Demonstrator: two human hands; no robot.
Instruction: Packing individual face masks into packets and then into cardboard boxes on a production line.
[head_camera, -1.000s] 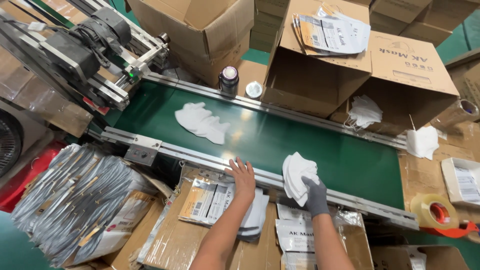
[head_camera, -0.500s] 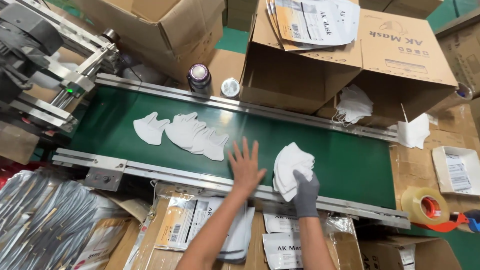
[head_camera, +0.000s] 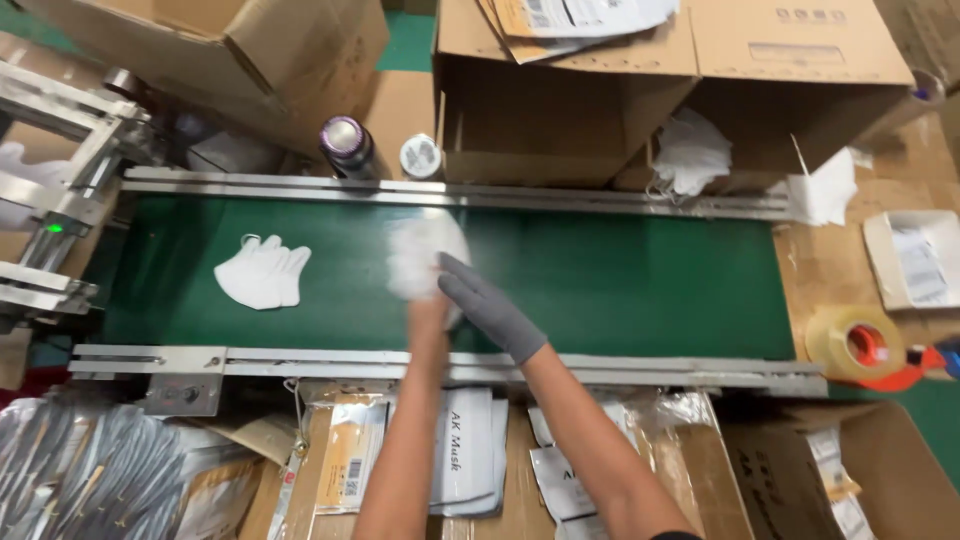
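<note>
A blurred stack of white masks sits mid-way along the green conveyor belt. My bare left hand reaches under that stack and seems to grip it, its fingers hidden by the masks. My grey-gloved right hand lies across the left wrist, fingers straight and touching the stack's right edge. A second fanned pile of white masks rests on the belt farther left, apart from both hands.
Cardboard boxes line the belt's far rail, with a dark bottle, a small white cap and loose masks beside them. A tape roll lies at right. Printed packets fill the box below. Metal machinery stands at left.
The right hand has carried its mask stack left to the belt's middle, where the left hand has met it. The other mask pile has shifted left in view as the camera moved.
</note>
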